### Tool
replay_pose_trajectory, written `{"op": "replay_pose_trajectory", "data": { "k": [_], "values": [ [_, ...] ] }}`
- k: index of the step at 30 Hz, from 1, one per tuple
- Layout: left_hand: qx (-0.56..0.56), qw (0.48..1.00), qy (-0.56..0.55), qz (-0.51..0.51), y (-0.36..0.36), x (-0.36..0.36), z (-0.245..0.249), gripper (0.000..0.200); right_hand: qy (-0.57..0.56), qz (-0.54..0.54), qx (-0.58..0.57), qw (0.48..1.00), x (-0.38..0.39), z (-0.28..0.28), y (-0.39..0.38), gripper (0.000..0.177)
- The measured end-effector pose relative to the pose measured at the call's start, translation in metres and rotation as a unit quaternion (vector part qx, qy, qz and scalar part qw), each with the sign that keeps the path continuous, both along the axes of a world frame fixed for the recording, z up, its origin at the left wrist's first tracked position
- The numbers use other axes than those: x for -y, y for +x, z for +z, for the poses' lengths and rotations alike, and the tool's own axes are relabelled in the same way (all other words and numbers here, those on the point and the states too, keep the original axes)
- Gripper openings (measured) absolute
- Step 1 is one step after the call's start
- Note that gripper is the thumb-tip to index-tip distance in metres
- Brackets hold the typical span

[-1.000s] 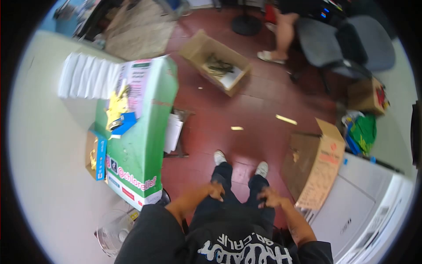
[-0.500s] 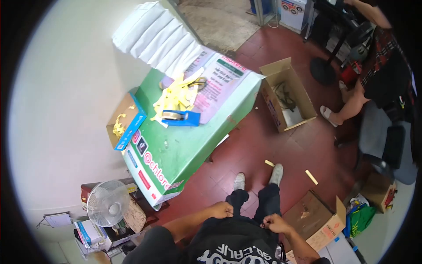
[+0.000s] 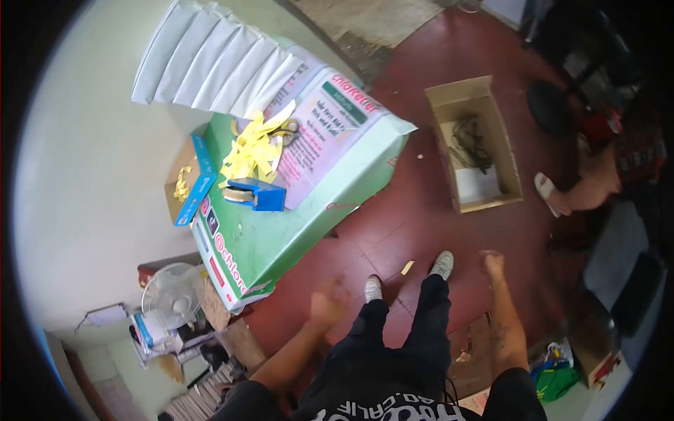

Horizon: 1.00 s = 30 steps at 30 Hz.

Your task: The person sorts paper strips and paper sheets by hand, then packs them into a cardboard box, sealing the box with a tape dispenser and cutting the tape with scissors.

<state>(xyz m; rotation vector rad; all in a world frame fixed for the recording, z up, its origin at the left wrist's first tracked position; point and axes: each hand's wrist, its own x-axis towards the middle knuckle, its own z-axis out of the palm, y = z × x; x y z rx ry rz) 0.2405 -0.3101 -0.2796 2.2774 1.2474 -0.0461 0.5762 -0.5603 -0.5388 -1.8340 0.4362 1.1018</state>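
Note:
My left hand (image 3: 328,303) hangs over the floor beside the near end of the green-draped table (image 3: 309,235), its fingers smeared by motion. Out to the right, past my shoe, my right hand (image 3: 494,262) hangs above the red floor; its fingers are small and blurred. Neither hand touches the table. On the table lie a pile of yellow strips (image 3: 247,151), a blue tape dispenser (image 3: 265,196) with a roll in it, and scissors (image 3: 286,132) partly under the strips. A row of white packets (image 3: 210,59) stands at the far end.
An open cardboard box (image 3: 491,189) with dark straps inside stands on the floor ahead right. Near it is another person's foot (image 3: 546,194). A blue-edged box (image 3: 200,184) sits against the wall, a fan (image 3: 172,295) below it. A yellow strip (image 3: 407,267) lies between my shoes.
My hands have moved apart from near my waist, the left outward and up in view, the right forward and right. The view has shifted, and my feet stand farther apart.

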Motion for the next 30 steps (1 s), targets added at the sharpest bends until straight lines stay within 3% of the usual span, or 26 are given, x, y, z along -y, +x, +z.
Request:
{"op": "replay_pose_trajectory", "data": {
  "k": [1, 3, 5, 7, 11, 13, 15, 17, 18, 20, 25, 30],
  "values": [
    [0.040, 0.995, 0.095, 0.006, 0.002, -0.022, 0.005, 0.046, 0.004, -0.009, 0.015, 1.000, -0.003, -0.022, 0.015, 0.019],
    [0.101, 0.961, 0.194, 0.171, 0.008, -0.067, 0.007, 0.070, -0.004, 0.006, 0.035, 0.999, -0.015, -0.062, 0.039, 0.015],
    [0.171, 0.897, 0.170, 0.371, 0.030, -0.113, 0.024, 0.097, -0.033, 0.070, 0.073, 0.994, -0.038, -0.062, 0.045, 0.016],
    [0.207, 0.840, 0.175, 0.470, 0.046, -0.160, 0.020, 0.113, -0.026, 0.087, 0.100, 0.991, -0.060, -0.044, 0.055, 0.016],
    [0.275, 0.773, 0.191, 0.538, 0.086, -0.205, 0.003, 0.111, 0.067, 0.073, 0.114, 0.988, -0.103, 0.008, 0.034, 0.012],
    [0.307, 0.739, 0.176, 0.573, 0.107, -0.210, 0.017, 0.109, 0.118, 0.090, 0.248, 0.957, -0.120, 0.021, 0.018, 0.009],
    [0.337, 0.748, 0.197, 0.536, 0.091, -0.218, 0.007, 0.085, 0.182, 0.050, 0.322, 0.928, -0.161, 0.112, -0.005, 0.008],
    [0.400, 0.756, 0.164, 0.491, 0.073, -0.208, 0.019, 0.073, 0.273, 0.036, 0.275, 0.921, -0.202, 0.196, -0.028, 0.006],
    [0.371, 0.761, 0.177, 0.502, 0.056, -0.206, 0.019, 0.063, 0.304, 0.074, 0.321, 0.894, -0.225, 0.225, -0.039, 0.005],
    [0.413, 0.775, 0.143, 0.457, 0.014, -0.200, 0.018, 0.069, 0.340, 0.173, 0.386, 0.840, -0.274, 0.267, -0.049, 0.006],
    [0.361, 0.825, 0.103, 0.423, -0.086, -0.192, 0.046, 0.070, 0.335, 0.343, 0.512, 0.713, -0.407, 0.306, -0.072, 0.020],
    [0.353, 0.842, 0.086, 0.400, -0.171, -0.228, 0.059, 0.073, 0.169, 0.434, 0.593, 0.657, -0.508, 0.296, -0.107, 0.035]
  ]
}}
